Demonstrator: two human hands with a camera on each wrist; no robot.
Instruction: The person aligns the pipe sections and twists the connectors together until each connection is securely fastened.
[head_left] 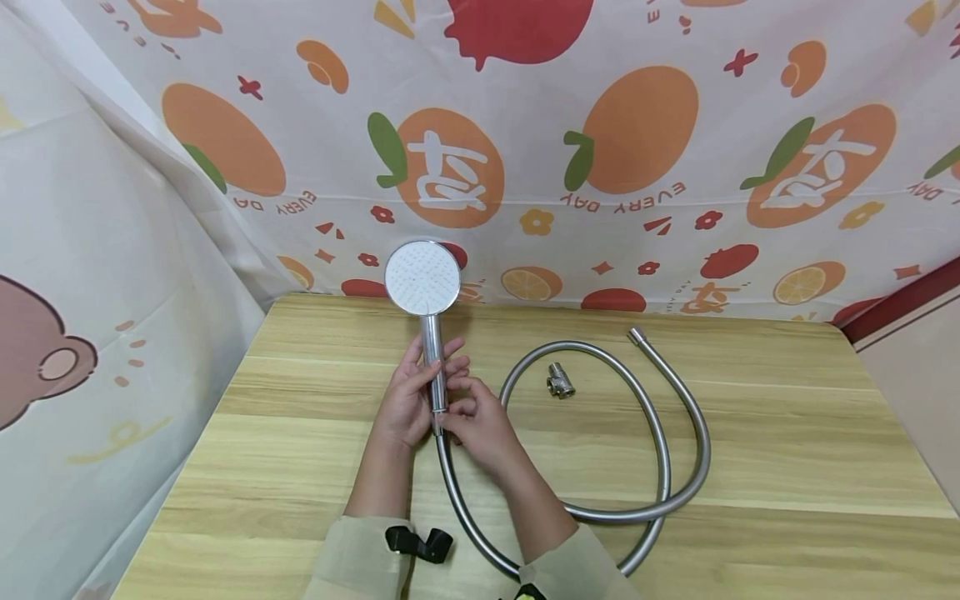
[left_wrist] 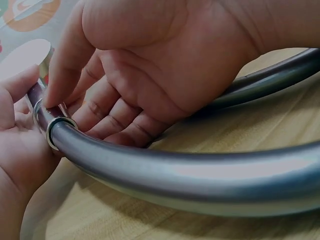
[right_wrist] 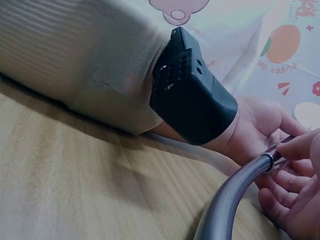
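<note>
A chrome handheld shower head point(head_left: 422, 277) with a round white spray face points up toward the back edge of the table. My left hand point(head_left: 405, 410) holds its handle point(head_left: 432, 342), thumb across the front and fingers behind. At the handle's lower end, my right hand point(head_left: 483, 425) pinches the metal connector of the grey shower hose point(left_wrist: 200, 175) between thumb and forefinger. The connector's ring point(left_wrist: 62, 129) shows in the left wrist view, with the hose running out of it. From there the hose bends down toward the front and loops to the right.
A small metal tee fitting point(head_left: 560, 381) lies on the wooden table point(head_left: 247, 467) inside the hose loop. The hose's free end point(head_left: 637, 335) points to the back. Behind the table hangs a fruit-patterned cloth point(head_left: 525, 167). A black wrist device point(right_wrist: 195, 95) sits on the left sleeve.
</note>
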